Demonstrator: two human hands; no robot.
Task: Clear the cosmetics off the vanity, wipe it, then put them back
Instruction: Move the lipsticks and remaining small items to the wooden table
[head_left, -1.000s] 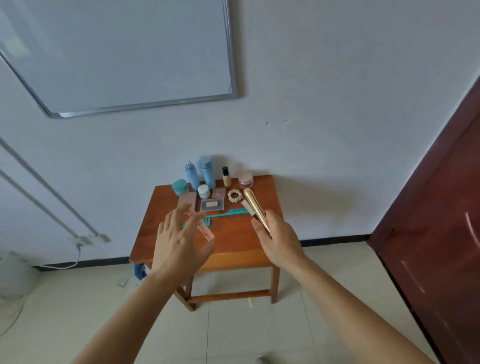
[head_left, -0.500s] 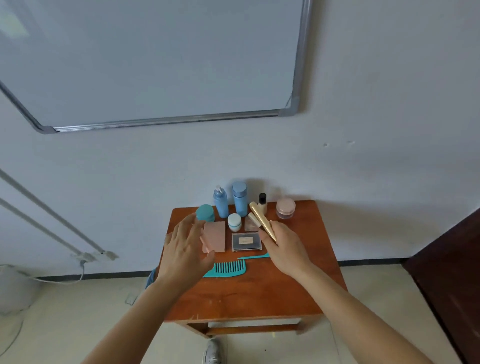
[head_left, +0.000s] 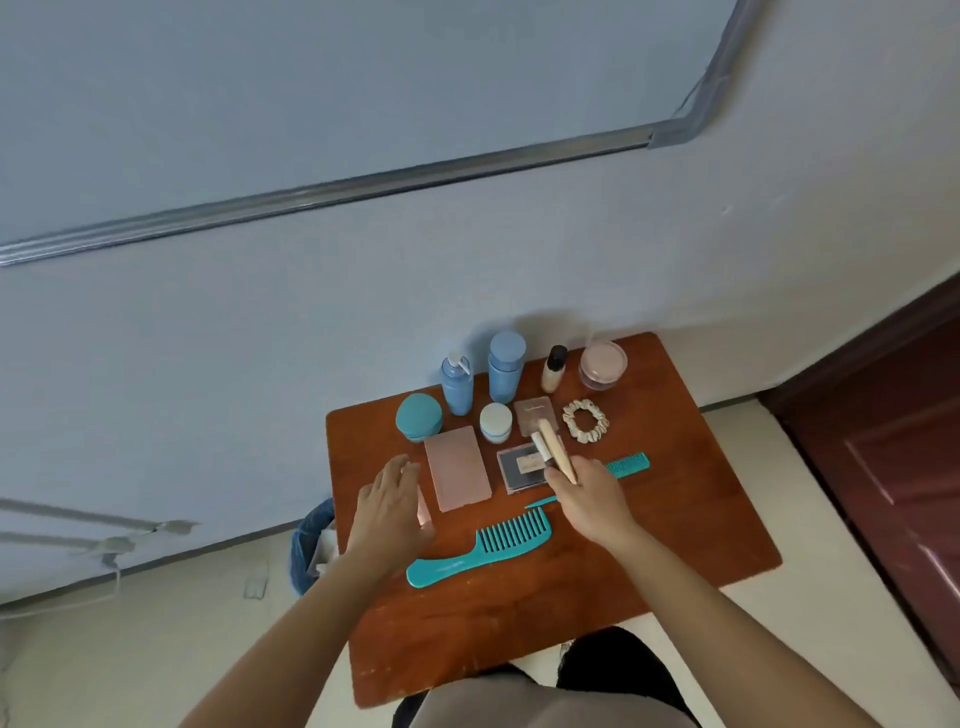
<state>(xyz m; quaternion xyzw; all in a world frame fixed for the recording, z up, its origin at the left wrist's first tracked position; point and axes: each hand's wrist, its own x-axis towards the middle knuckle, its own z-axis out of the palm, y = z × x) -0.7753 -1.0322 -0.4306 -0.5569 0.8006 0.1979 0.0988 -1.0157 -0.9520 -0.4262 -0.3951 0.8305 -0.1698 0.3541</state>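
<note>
Gold tube (head_left: 557, 450) in right hand (head_left: 589, 498); tip toward wall.

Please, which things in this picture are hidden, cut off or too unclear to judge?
- Head view: the left hand covers a pink item; its shape is hidden.
- The right hand hides the gold tube's lower end.
- The tail comb's middle is behind that hand.
- Printing on the dark compact is too small.

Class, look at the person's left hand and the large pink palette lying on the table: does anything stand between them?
Nothing visible does. The left hand hovers just left of the pink palette, with only bare table between them.
</note>
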